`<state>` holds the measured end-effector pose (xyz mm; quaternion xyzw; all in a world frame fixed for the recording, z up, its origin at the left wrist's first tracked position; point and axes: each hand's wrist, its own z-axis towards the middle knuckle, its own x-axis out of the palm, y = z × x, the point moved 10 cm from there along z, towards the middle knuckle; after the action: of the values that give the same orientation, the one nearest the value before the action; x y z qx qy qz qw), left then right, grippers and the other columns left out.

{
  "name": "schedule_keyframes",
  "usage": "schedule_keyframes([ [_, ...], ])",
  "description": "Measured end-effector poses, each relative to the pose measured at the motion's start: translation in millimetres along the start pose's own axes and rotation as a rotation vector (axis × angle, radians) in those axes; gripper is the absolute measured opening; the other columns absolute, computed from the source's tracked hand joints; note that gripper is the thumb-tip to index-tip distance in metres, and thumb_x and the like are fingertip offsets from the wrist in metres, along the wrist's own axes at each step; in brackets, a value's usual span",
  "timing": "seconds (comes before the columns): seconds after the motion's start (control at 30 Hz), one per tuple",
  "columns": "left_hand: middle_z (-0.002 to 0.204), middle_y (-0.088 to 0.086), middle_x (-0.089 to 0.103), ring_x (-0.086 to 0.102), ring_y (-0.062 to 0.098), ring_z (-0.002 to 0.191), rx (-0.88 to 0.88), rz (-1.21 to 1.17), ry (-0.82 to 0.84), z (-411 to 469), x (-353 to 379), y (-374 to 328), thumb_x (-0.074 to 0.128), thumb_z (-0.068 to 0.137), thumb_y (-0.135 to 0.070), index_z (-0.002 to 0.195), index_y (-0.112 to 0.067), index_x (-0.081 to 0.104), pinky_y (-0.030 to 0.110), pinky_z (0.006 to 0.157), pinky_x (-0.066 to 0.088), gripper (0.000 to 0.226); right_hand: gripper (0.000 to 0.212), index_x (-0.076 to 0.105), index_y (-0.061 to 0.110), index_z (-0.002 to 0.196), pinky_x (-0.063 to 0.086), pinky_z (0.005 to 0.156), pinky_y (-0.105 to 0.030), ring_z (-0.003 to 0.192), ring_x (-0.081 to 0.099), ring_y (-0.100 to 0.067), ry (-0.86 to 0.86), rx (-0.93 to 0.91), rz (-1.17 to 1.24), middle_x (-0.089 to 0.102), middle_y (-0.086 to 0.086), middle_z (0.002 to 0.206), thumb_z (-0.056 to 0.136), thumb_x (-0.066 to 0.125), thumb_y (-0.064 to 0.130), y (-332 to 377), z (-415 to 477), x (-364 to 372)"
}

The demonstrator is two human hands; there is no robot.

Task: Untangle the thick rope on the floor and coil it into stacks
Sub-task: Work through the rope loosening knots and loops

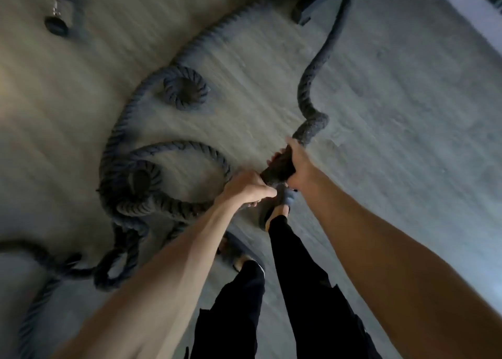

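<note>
Both bare forearms reach in from 6 o'clock toward the centre, above black trousers (296, 290). Grey floor (394, 114) fills the view. Thick rope (168, 152) lies in tangled loops at 9 o'clock, one strand running up to 12 o'clock; another strand rises from the hands toward 1 o'clock. Right hand (298, 165) is wrapped around the rope's dark end; left hand (245, 186) is clenched on the rope just beside it. Dumbbell (57, 8) lies at 11 o'clock.

One head-worn wide-angle view looks steeply down past both forearms onto the floor (394, 114).
</note>
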<state>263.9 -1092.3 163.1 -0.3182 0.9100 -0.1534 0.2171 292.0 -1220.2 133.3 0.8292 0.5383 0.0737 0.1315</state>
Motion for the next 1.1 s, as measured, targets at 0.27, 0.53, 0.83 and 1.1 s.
schedule_keyframes([
  [0.27, 0.108, 0.01, 0.069, 0.066, 0.03, 0.1, 0.08, 0.206, -0.292, -45, 62, 37, 0.071, 0.078, -0.051, 0.113, -0.016, 0.061, 0.035, 0.08, 0.051, 0.051, 0.016, 0.056, 0.012, 0.072, 0.049, 0.056, -0.029, 0.049, 0.053, -0.019, 0.006, 0.068, -0.135, 0.056, -0.005, 0.058, 0.083, 0.068, 0.012, -87, -5, -33],
  [0.53, 0.079, 0.005, 0.075, 0.07, 0.025, 0.085, -0.13, -0.171, 0.509, -77, 132, 86, 0.077, 0.079, -0.036, 0.072, -0.01, 0.076, 0.028, 0.093, 0.048, 0.027, 0.027, 0.051, 0.014, 0.07, 0.048, 0.053, -0.029, 0.046, 0.049, -0.016, 0.389, 0.077, -0.106, 0.05, -0.002, 0.057, 0.093, 0.063, 0.019, -80, -16, -34],
  [0.83, 0.093, 0.009, 0.073, 0.071, 0.028, 0.088, -0.407, -0.089, -0.654, -89, 121, 92, 0.068, 0.076, -0.055, 0.098, -0.01, 0.069, 0.03, 0.068, 0.049, 0.05, 0.064, 0.056, 0.002, 0.125, 0.061, 0.067, -0.037, 0.084, 0.073, -0.026, 0.144, 0.058, -0.269, 0.073, -0.014, 0.107, 0.077, 0.085, 0.034, -155, -24, -65],
  [1.1, 0.121, -0.006, 0.062, 0.06, 0.016, 0.111, -0.043, -0.162, 0.0, -97, 178, 102, 0.083, 0.065, -0.055, 0.127, -0.021, 0.054, 0.031, 0.088, 0.049, 0.077, 0.018, 0.056, 0.011, 0.071, 0.052, 0.052, -0.029, 0.046, 0.055, -0.019, 0.127, 0.072, -0.241, 0.055, -0.006, 0.056, 0.082, 0.07, 0.014, -180, -33, -72],
])
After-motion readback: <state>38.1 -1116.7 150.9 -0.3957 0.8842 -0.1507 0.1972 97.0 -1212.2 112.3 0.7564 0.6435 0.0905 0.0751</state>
